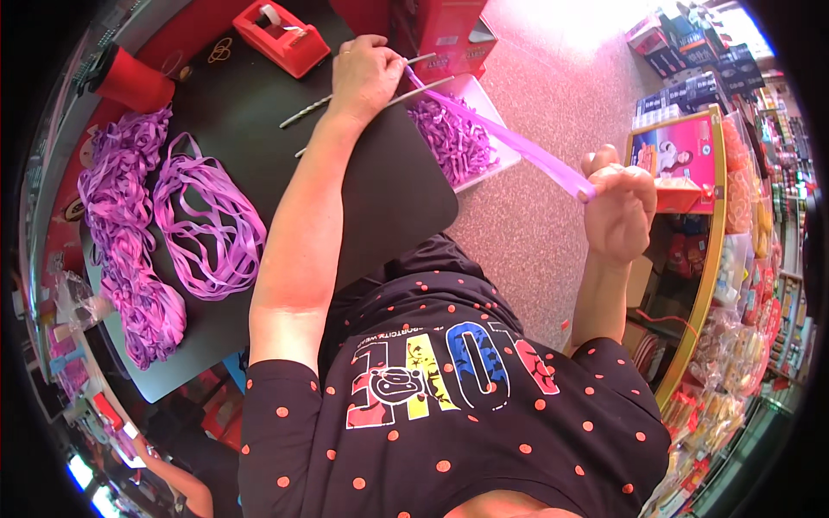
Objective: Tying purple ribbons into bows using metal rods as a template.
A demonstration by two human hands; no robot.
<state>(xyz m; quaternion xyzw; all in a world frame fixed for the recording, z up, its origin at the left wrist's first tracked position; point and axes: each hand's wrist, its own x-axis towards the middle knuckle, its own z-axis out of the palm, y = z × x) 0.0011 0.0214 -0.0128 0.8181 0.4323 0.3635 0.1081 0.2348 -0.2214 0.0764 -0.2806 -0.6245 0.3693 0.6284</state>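
Observation:
A purple ribbon (518, 148) stretches taut between my two hands, beyond the dark table's edge. My left hand (367, 78) is closed at the table's far right corner, pinching the ribbon's far end beside two thin metal rods (419, 91) that lie under the hand and jut past the edge. Whether the fingers also grip a rod is hidden. Out to the right, my right hand (620, 211) pinches the ribbon's other end, palm turned up. Below the ribbon, a white bin (490, 175) holds many short purple ribbon pieces (453, 142).
On the dark table (380, 190) lie a loose ribbon loop (207, 220) and a thick ribbon bundle (129, 242). A red tape dispenser (283, 39), rubber bands (220, 50) and a red cup (134, 79) stand farther back. Packed shop shelves (747, 285) line the right.

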